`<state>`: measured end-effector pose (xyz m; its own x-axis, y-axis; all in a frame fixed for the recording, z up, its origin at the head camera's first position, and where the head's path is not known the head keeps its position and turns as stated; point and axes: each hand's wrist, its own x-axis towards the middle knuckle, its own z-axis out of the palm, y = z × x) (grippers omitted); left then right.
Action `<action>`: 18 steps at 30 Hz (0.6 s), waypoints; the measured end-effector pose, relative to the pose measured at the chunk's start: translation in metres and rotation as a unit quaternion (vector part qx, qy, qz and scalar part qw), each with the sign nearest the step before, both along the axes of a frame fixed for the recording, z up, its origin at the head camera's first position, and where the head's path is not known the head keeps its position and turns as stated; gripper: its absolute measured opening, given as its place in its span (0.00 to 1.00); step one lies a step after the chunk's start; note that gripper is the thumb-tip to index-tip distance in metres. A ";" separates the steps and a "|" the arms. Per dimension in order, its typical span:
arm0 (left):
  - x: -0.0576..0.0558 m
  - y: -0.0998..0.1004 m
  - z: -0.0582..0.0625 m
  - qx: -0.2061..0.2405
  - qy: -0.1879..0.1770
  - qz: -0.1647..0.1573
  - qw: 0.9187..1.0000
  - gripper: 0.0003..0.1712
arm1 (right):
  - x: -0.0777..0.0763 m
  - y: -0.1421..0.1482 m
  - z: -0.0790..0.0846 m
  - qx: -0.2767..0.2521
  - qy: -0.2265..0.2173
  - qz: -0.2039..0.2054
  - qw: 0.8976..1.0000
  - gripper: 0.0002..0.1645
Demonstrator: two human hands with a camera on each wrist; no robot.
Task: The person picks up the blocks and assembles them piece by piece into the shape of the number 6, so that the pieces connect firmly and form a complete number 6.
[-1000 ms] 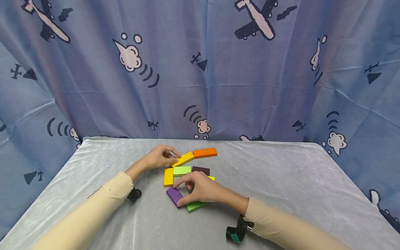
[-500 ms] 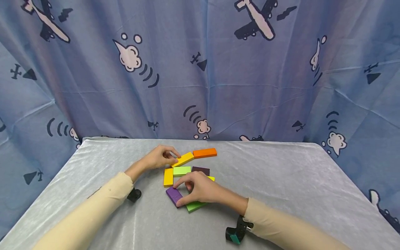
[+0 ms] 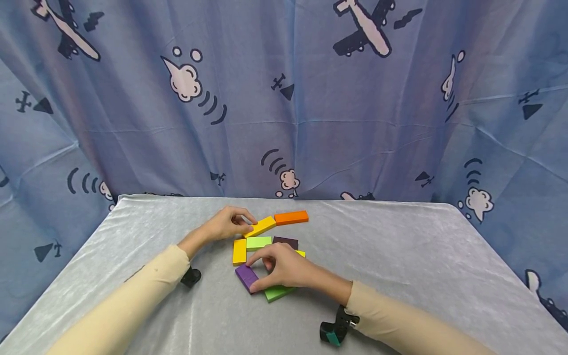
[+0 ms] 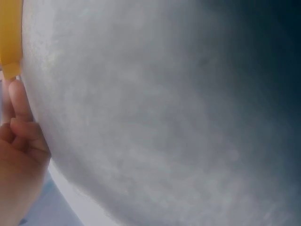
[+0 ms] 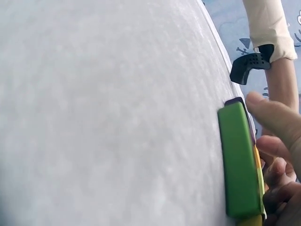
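Thumb and fingers of my left hand [image 3: 224, 224] pinch the left end of a yellow block [image 3: 264, 226], set at a slant at the back. Its right end meets an orange block [image 3: 291, 217]. My right hand [image 3: 288, 266] grips a purple block [image 3: 245, 276] at its two ends, with thumb near and index finger far. Beside it lies a green block [image 3: 278, 293], partly under the right hand in the head view and large in the right wrist view. A second yellow block [image 3: 239, 252], a lime block [image 3: 259, 243] and a dark brown block [image 3: 285, 242] form a row behind.
A bright yellow block [image 3: 301, 254] is mostly hidden behind the right hand. Grey-white cloth [image 3: 377, 261] covers the table, and a blue airplane-print curtain [image 3: 248, 98] hangs behind it. Black wrist cameras hang below both sleeves, the right one [image 3: 335, 330] close over the cloth.
The purple block has shifted very slightly left with the right hand's fingertips. The left hand and the other blocks stay where they were.
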<state>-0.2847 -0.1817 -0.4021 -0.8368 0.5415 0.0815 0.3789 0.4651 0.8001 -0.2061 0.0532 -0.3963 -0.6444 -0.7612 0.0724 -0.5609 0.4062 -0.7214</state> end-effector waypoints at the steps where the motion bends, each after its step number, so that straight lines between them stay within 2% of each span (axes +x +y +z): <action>1: 0.000 0.000 0.000 -0.002 0.001 0.001 1.000 0.10 | 0.000 0.002 0.001 -0.003 0.000 0.001 1.000 0.24; 11: 0.000 0.000 0.001 -0.013 -0.008 0.011 1.000 0.10 | 0.001 0.041 0.011 -0.029 -0.010 0.014 0.999 0.21; 18: 0.000 0.001 0.002 -0.012 -0.012 0.011 1.000 0.10 | 0.006 0.057 0.005 -0.011 -0.008 0.017 1.000 0.18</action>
<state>-0.2842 -0.1808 -0.3997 -0.8502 0.5242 0.0486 0.3491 0.4923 0.7973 -0.2001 0.1099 -0.3910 -0.6190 -0.7814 0.0790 -0.5624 0.3709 -0.7391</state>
